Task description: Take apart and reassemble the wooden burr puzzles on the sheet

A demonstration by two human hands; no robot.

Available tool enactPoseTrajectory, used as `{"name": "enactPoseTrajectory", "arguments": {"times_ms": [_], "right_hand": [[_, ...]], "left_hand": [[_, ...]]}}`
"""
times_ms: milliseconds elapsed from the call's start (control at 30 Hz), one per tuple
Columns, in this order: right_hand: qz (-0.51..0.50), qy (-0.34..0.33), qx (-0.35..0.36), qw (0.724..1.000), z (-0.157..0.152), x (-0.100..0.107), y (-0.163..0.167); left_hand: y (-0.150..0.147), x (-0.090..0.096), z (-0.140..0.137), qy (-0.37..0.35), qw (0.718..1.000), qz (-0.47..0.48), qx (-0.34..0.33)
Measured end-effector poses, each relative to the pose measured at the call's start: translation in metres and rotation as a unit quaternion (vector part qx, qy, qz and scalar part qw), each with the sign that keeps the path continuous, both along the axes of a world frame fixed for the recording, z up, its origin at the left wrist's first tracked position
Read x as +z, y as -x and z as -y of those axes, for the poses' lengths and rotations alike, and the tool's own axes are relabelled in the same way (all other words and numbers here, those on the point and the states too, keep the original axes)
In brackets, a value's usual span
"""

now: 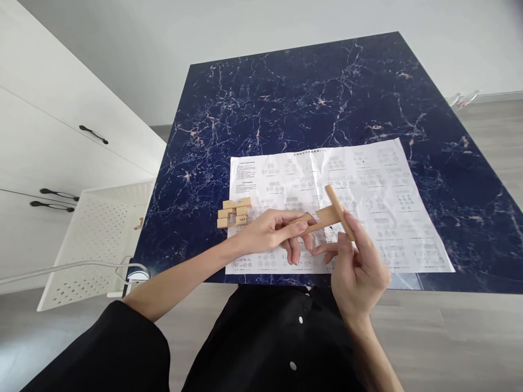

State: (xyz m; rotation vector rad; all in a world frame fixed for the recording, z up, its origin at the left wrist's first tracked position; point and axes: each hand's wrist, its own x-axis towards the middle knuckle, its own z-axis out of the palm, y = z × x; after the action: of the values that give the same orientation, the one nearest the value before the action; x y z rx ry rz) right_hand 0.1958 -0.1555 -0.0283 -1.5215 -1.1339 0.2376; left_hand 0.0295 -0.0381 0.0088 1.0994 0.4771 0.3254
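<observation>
My left hand (273,231) is closed around a flat wooden puzzle piece (327,218) that points to the right above the paper sheet. A second wooden bar (340,209) lies crosswise against its right end, and the thumb and fingers of my right hand (359,267) pinch that bar. The two pieces touch; whether they interlock I cannot make out. My left fingers hide part of the wood. Left of my left hand, several notched wooden puzzle pieces (232,213) lie stacked at the sheet's left edge.
A creased printed sheet (384,201) with small diagrams lies on the dark blue marbled table (269,114). At left are white cabinets (49,136) with black handles, a white perforated panel (90,256) and a pale cable (73,265) by the table edge.
</observation>
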Motion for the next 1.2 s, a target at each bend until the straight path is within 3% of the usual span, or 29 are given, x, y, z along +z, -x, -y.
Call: {"name": "enactPoseTrajectory", "arguments": {"times_ms": [267,500,1200], "right_hand": [[-0.017,0.016,0.029,0.999,-0.001,0.000,-0.003],[0.040,0.022,0.061,0.997,-0.001,0.004,0.002],[0.029,0.018,-0.013,0.999,-0.001,0.002,0.007]], "left_hand": [[0.003,0.002,-0.003,-0.019,1.000,-0.022,-0.005],[-0.005,0.002,-0.003,-0.046,0.999,-0.024,-0.007],[-0.009,0.010,0.010,-0.073,0.997,-0.026,-0.027]]}}
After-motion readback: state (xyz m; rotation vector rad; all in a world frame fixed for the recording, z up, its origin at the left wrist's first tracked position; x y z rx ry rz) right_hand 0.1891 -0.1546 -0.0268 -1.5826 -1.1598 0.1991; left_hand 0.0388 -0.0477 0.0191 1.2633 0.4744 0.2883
